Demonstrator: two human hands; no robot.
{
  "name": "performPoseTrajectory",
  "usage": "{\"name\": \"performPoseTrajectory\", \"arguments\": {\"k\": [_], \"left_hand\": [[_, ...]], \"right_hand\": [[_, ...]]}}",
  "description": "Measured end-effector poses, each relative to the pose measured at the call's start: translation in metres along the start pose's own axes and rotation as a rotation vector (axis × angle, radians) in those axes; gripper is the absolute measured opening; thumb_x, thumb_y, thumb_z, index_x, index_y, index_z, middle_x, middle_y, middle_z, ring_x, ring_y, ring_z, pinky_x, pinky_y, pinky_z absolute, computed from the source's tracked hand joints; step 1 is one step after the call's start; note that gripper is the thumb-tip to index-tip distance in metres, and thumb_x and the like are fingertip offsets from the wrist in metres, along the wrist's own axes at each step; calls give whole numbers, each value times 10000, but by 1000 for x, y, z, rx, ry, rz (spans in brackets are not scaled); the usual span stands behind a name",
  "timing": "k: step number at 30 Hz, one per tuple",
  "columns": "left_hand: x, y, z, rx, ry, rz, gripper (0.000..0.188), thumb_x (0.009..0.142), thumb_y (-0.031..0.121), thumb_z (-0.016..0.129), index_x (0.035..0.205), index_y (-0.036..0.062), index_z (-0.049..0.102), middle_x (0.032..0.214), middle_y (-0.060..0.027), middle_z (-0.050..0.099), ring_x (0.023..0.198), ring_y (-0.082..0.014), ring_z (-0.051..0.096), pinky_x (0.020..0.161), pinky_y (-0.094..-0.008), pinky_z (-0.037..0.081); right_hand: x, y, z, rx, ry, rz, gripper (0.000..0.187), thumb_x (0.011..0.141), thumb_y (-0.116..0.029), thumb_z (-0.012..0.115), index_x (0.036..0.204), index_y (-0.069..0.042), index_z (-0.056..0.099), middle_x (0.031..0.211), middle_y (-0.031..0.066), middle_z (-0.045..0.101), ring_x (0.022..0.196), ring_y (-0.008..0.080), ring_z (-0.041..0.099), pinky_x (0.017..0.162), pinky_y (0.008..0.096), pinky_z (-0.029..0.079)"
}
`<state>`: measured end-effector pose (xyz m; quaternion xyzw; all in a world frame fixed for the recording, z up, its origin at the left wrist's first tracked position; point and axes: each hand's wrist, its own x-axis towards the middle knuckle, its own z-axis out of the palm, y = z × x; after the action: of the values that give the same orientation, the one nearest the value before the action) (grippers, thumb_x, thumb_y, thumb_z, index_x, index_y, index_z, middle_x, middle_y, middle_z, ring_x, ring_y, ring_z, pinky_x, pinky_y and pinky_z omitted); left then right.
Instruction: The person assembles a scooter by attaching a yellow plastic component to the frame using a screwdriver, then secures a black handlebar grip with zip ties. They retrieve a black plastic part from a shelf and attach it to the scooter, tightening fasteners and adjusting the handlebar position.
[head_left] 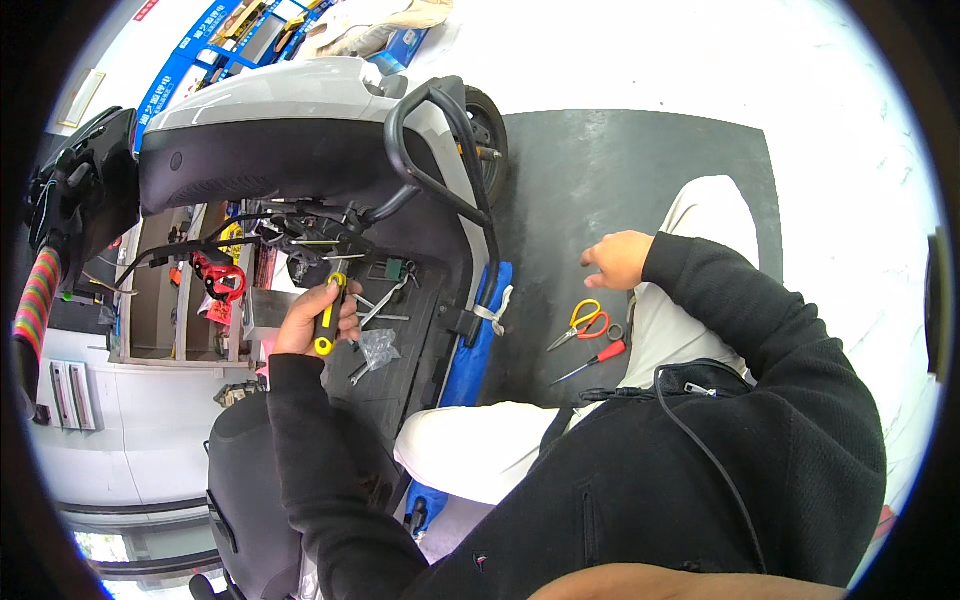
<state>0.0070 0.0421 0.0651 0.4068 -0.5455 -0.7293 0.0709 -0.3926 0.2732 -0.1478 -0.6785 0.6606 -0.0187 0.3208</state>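
Head view. The person sits on the floor beside an electric scooter lying on its side, grey body panels uppermost, black grab rail curving off its rear. The scooter is the landmark for the places that follow.

Left hand: grip closed around the yellow-and-black handle of a screwdriver, held roughly upright. The tip points into the exposed wiring and bracket cluster under the scooter's body panel. Whether the tip touches a screw cannot be told; the area is dark and crowded.

Just beside the left hand, on the scooter's black footboard: a small clear plastic bag and a few loose metal tools, kind not readable. A red clip-like part hangs on the far side of the wiring from the hand.

Right hand: grip open, fingers loosely spread, holding nothing. It hovers over the dark floor mat, well apart from the scooter on its rear-wheel side.

On the mat, near and below the right hand: scissors with yellow and orange handles, and a thin red-handled screwdriver just beside them. The hand touches neither.

A blue strip runs along the scooter's edge between footboard and mat.
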Motion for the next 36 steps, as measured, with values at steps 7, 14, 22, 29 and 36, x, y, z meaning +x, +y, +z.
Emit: {"name": "performPoseTrajectory", "arguments": {"k": [7,14,22,29,36], "left_hand": [[9,17,18,404,215,-121,249,960,241,727,934,25,606,710,-96,655,525,-174,606,481,-309,476],[9,14,37,1281,543,103,407,857,235,744,1032,-125,666,722,-227,706,571,-299,726,606,-424,586],[11,22,35,934,442,49,380,833,202,767,1016,-119,680,695,-141,664,500,-202,643,515,-360,535],[15,15,36,1078,535,169,387,790,191,726,989,-138,683,709,-171,682,498,-230,669,512,-365,550],[15,4,43,1689,830,200,388,819,298,751,1004,-43,737,952,-294,756,912,-453,754,833,-558,599]], "right_hand": [[-8,16,1,16,-14,42,531,1030,-430,630,1397,-49,666,1204,228,763,1176,404,707,1028,485,551],[0,9,0,3,14,-49,524,1035,-433,622,1389,-49,669,1193,233,762,1158,415,709,1021,493,550],[-5,7,-2,-8,-28,-13,538,1033,-438,630,1407,-51,657,1202,244,756,1165,422,707,1028,502,548],[0,-6,2,-35,-23,-83,544,1028,-456,633,1393,-54,667,1168,241,762,1145,420,711,1012,500,553],[12,-30,-5,-35,-67,-112,532,1030,-452,635,1380,-54,676,1152,244,763,1147,417,709,1011,504,546]]}}
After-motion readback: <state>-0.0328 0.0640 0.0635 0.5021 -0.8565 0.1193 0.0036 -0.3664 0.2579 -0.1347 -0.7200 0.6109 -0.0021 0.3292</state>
